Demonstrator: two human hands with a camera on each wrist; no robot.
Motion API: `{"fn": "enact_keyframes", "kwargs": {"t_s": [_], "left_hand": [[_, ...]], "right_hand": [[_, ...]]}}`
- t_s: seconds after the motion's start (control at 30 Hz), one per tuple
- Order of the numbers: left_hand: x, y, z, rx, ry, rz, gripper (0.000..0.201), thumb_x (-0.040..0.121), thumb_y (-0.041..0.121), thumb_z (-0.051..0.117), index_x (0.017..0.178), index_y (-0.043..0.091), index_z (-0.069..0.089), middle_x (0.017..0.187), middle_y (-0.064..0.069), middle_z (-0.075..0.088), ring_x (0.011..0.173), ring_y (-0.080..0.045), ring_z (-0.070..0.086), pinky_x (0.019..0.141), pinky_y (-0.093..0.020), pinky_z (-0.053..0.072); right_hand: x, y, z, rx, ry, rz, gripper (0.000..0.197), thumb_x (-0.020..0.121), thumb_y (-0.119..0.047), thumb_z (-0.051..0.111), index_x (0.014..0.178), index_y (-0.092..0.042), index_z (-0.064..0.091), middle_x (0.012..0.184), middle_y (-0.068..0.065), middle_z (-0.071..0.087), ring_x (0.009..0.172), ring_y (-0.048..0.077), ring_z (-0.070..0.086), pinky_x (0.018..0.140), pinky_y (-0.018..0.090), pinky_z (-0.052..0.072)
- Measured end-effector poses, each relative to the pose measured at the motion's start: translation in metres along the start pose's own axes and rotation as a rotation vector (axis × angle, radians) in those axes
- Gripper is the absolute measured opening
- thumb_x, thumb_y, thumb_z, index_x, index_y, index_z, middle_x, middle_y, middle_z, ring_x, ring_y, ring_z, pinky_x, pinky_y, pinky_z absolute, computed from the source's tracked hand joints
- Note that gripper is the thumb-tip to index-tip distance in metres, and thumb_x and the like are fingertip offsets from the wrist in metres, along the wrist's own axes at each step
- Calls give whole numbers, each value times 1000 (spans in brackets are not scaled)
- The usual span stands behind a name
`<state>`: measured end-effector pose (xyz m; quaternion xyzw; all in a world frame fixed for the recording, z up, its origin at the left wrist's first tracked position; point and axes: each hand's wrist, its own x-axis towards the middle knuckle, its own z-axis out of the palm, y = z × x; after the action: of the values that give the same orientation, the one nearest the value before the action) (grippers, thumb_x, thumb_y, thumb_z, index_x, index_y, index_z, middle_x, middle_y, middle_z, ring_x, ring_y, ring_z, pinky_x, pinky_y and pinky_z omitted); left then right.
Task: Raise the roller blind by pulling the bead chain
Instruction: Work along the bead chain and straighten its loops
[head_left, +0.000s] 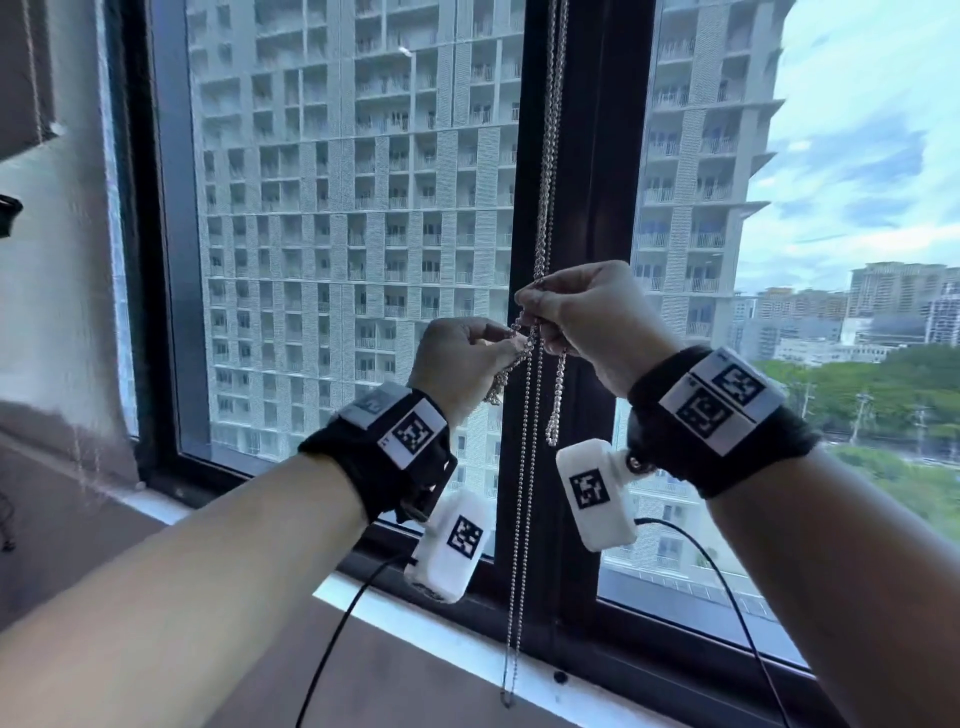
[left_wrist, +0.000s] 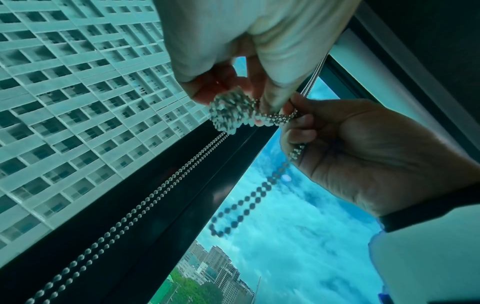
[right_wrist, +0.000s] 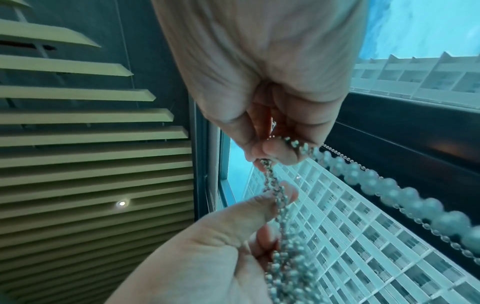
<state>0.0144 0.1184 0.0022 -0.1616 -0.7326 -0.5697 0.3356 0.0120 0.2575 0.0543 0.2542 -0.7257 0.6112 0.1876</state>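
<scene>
Between both hands, up in front of the dark window post (head_left: 587, 218), hangs the chain (head_left: 546, 156), and both hands grip it. The right hand (head_left: 592, 317) sits higher, its fingers curled and its fingertips (right_wrist: 272, 151) pinching the chain where the strands come down from above. The left hand (head_left: 462, 364) sits just below and to the left of it, thumb and curled fingers closed on a bunched clump of beads (left_wrist: 231, 111). A short run of chain stretches taut from that clump across to the right hand's fingers, so the 2 hands nearly touch.

Under the right hand a short loop of chain dangles free, ending beside the white camera box (head_left: 597, 493) strapped at that wrist. Below the left hand's grip, 2 thin strands fall straight down along the post to a low loop near the sill (head_left: 467, 639). Above the hands, the strands rise along the post and out of the top of the head view.

Each wrist carries a black band with printed square markers, and a cable trails from each box. Past the glass stands a tall grey apartment block (head_left: 353, 208); to the right of the hands lie sky, trees and lower buildings. The blind itself cannot be made out with certainty.
</scene>
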Motion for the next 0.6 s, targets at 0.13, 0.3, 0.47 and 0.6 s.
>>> {"fn": "enact_keyframes", "kwargs": {"t_s": [0.13, 0.3, 0.47, 0.6], "left_hand": [[1, 1, -3, -63, 36, -42, 19, 82, 19, 70, 81, 1, 66, 70, -3, 61, 67, -20, 55, 71, -36, 51], [-1, 10, -3, -497, -78, -241, 9, 85, 9, 63, 82, 1, 62, 70, -9, 66, 63, -19, 63, 64, -32, 56], [-4, 15, -4, -500, -275, -290, 14, 88, 8, 55, 84, -3, 64, 80, -19, 64, 71, -29, 65, 69, -37, 58], [-8, 19, 3, -420, -361, -257, 26, 89, 7, 52, 102, -14, 59, 89, -21, 61, 88, -32, 60, 85, -40, 50]], "right_hand": [[1, 1, -3, 22, 16, 35, 9, 87, -7, 71, 88, 2, 72, 74, 12, 70, 49, 12, 60, 51, 25, 53], [3, -1, -3, 94, 13, 108, 8, 85, -1, 71, 89, 5, 71, 85, 20, 71, 65, 25, 72, 63, 36, 62], [3, 0, -1, 119, 41, 102, 3, 85, 0, 70, 84, 3, 71, 82, 18, 70, 69, 26, 72, 68, 39, 64], [2, 2, 4, 88, 88, 93, 3, 84, -4, 73, 84, -1, 73, 93, 23, 74, 89, 39, 73, 80, 51, 61]]}}
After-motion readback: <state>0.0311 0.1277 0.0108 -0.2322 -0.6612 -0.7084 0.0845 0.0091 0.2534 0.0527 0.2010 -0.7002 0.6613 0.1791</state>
